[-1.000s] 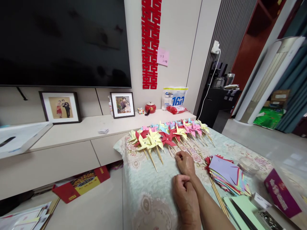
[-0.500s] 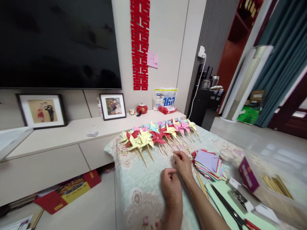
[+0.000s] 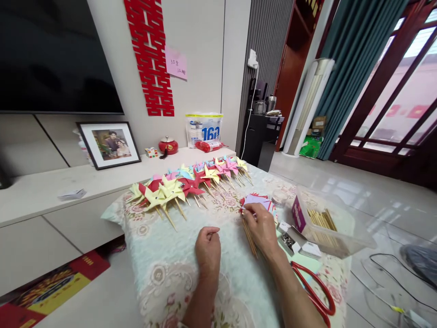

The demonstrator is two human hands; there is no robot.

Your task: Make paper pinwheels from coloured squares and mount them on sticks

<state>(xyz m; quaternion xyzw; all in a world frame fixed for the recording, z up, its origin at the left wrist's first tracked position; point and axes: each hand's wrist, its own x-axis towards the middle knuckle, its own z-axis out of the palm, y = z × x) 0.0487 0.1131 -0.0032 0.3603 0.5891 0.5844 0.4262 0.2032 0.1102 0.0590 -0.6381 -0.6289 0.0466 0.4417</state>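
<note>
Head view, worktop (image 3: 239, 284): pale floral cloth (image 3: 153, 248) on top, pinwheels (image 3: 193, 186) grouped across its far side
Left hand (image 3: 207, 249): loosely closed over the cloth, nothing visible in it
Right hand (image 3: 262, 227): fingers bent at the paper stack (image 3: 258, 199) beside loose sticks (image 3: 250, 238); cannot tell whether it grips
Room: television (image 3: 51, 59), red wall strip (image 3: 152, 59), teal curtain (image 3: 358, 68), tiled floor (image 3: 341, 189)

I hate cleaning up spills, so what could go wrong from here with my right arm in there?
The right hand is at the paper, so it might drag sheets out of line. The metal bits sit in a small open box close beside the right forearm; a bump could spill them. The scissors lie right by that forearm too, so it could knock their red handles.
</note>
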